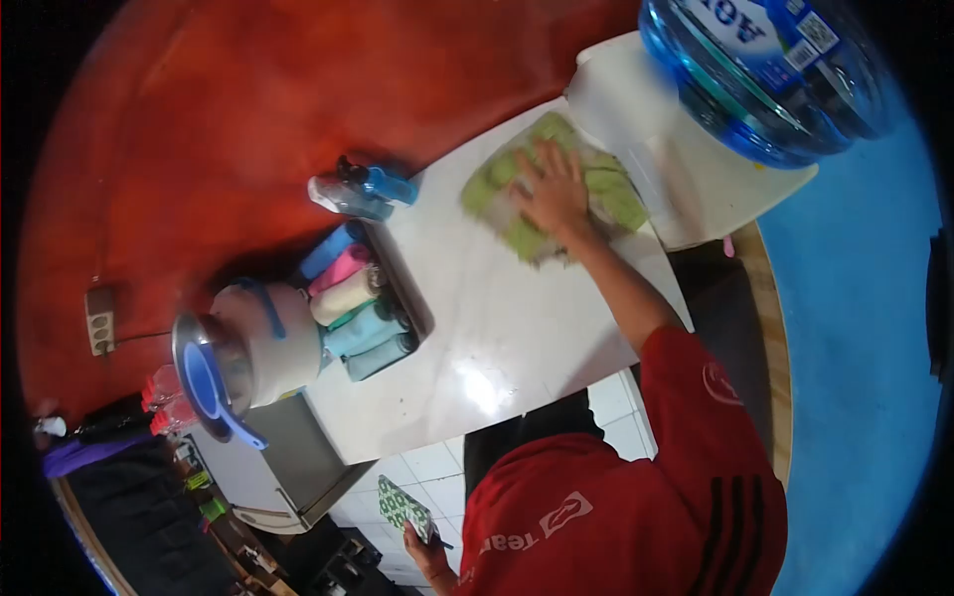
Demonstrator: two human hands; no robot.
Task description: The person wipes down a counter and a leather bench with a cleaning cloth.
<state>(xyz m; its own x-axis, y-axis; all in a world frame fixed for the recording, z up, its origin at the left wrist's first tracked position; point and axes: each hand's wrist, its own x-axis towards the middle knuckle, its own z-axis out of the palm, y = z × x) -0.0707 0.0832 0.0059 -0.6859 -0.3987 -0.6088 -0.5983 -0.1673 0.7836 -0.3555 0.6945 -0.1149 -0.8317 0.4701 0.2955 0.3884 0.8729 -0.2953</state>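
Note:
My right hand lies with fingers spread on a crumpled green cloth, on the white tabletop near its far right end. The cloth's edges are blurred. Low at the left, beside my red shirt, my left hand is closed around the lower end of a green and white patterned item. That item hangs over the tiled floor, off the table.
A tray of rolled cloths and spray bottles stand along the red wall. Left of them are a white pot-like container, a metal bowl and a blue ladle. A large blue water bottle tops a white box at right.

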